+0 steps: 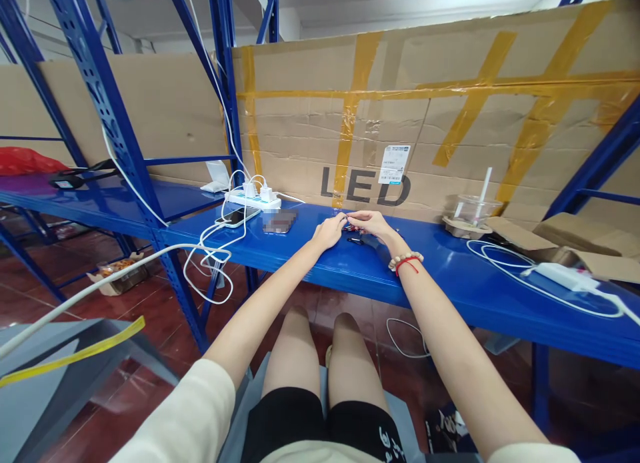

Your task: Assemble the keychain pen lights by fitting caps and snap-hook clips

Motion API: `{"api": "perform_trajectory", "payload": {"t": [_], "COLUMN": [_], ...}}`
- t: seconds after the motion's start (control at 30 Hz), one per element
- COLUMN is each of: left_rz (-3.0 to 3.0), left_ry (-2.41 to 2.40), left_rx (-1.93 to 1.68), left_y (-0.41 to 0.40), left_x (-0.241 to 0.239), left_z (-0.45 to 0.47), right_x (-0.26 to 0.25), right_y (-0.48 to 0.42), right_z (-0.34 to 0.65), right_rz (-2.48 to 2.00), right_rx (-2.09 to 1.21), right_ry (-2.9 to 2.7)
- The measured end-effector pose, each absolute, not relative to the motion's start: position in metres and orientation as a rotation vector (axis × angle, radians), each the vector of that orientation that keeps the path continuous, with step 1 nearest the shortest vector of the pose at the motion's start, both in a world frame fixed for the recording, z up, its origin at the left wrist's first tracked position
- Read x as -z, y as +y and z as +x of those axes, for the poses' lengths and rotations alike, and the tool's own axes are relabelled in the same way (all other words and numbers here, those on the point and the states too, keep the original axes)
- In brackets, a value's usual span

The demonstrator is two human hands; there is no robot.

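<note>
My left hand [330, 231] rests at the blue tabletop with its fingers bent and drawn together. Opposite it, my right hand [371, 224] pinches with thumb and fingers, and the fingertips of both hands meet. Whatever lies between them is too small and too covered to make out. Just below the fingertips are a small dark item [355, 240] and some tiny reddish bits, partly hidden by my right hand. A beaded bracelet [403, 258] and a red cord circle my right wrist.
Left of my hands lie a blurred flat item [280, 222], a phone [237, 217] and a white power strip [253, 200] with tangled cables. To the right stand a clear cup [473, 210] with a straw and a white adapter [565, 276]. Taped cardboard [300, 136] closes the back.
</note>
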State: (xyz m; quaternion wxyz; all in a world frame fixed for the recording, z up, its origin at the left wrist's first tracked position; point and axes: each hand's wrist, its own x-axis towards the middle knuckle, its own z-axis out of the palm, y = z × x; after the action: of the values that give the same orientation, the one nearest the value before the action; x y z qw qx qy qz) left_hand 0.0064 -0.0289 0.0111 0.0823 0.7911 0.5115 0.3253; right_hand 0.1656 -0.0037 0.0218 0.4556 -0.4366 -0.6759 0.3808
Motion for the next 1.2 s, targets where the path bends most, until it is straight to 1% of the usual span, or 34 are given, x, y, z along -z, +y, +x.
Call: {"api": "perform_trajectory", "payload": {"t": [0.2, 0.57, 0.77, 0.9, 1.2], "left_rz": [2.365, 2.347, 2.355, 2.395, 2.435], "left_ry": [1.511, 1.506, 1.28, 1.212, 1.192], "left_rx": [-0.973, -0.968, -1.053, -1.093, -1.023], "left_y": [-0.027, -0.026, -0.017, -0.01, -0.011], "left_x": [-0.01, -0.008, -0.001, 0.003, 0.002], "left_z": [0.006, 0.006, 0.003, 0.002, 0.003], "right_x": [-0.02, -0.019, -0.016, -0.016, -0.023], "right_y": [0.001, 0.003, 0.006, 0.006, -0.007], "right_z": [0.166, 0.167, 0.167, 0.167, 0.17], "right_rz": [-1.039, -1.021, -1.007, -0.939, -0.963], "right_rx": [-0.865, -0.825, -0.825, -0.816, -0.807], "right_ry": [-1.705, -1.735, -1.754, -1.794, -1.887]}}
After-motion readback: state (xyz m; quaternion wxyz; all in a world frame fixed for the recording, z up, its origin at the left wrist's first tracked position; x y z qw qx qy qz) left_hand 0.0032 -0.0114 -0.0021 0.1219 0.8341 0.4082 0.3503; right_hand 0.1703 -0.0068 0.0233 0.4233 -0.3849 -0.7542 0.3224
